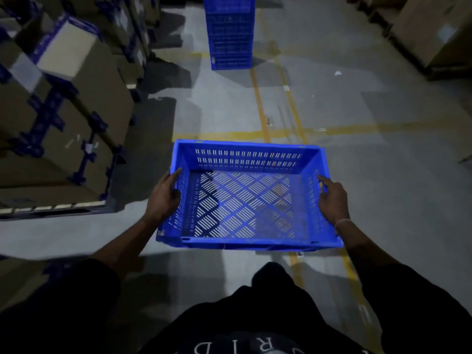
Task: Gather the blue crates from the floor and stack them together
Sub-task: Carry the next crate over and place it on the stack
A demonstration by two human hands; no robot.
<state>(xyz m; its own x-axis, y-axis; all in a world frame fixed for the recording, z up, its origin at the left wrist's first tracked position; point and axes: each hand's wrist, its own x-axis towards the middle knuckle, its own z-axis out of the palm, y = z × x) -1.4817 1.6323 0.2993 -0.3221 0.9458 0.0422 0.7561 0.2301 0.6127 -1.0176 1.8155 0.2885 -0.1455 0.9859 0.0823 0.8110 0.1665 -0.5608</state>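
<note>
Presently, held item: blue crate (245, 195), empty, open side up, carried level above the floor (357, 175) in front of the person's body.
Left hand (163, 198): gripping the crate's left short wall, thumb over the rim, fingers curled round the outside.
Right hand (332, 200): gripping the opposite short wall at about the same height, forefinger lying along the rim.
Crate build: slotted walls, diamond-pattern slotted base; floor visible through it.
Ahead of the grip: stack of blue crates (229, 34) standing on the floor, well apart from the held crate.
Left of the grip: cardboard boxes (63, 98) with blue corner pieces, on a pallet.
Far right of the grip: more cartons (434, 34).
Below the grip: yellow floor lines (260, 111) crossing under the crate.
</note>
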